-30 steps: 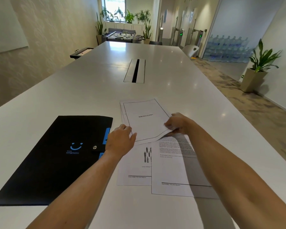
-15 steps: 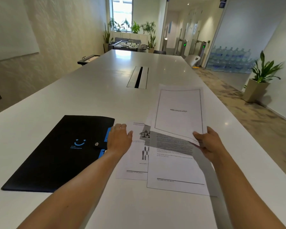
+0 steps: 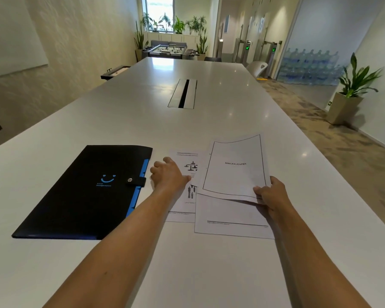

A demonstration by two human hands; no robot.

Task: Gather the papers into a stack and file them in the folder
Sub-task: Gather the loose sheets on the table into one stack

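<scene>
Head view shows your right hand (image 3: 273,196) pinching the near right corner of the bibliography sheet (image 3: 235,167), held just above the text sheet (image 3: 229,218) on the table (image 3: 209,121); that grip is clenched on paper alone. Your left hand (image 3: 168,176) rests loosely curled, grasping nothing, on the illustrated sheet (image 3: 187,165), just beside the folder (image 3: 85,192).

The risks, as I judge them: a corner pinch lets the lifted sheet sag and curl, so it could land skewed or crease when you lower it. The glossy table may let the 2 lower sheets slide as you square them. The folder's snap strap (image 3: 136,180) looks fastened, so you need a free hand before filing, or the stack could fan apart.

Count: 3 sheets visible, though a thin second edge under the lifted one may mean more; I cannot tell. 1 folder, lying shut left of the papers. 2 hands.
</scene>
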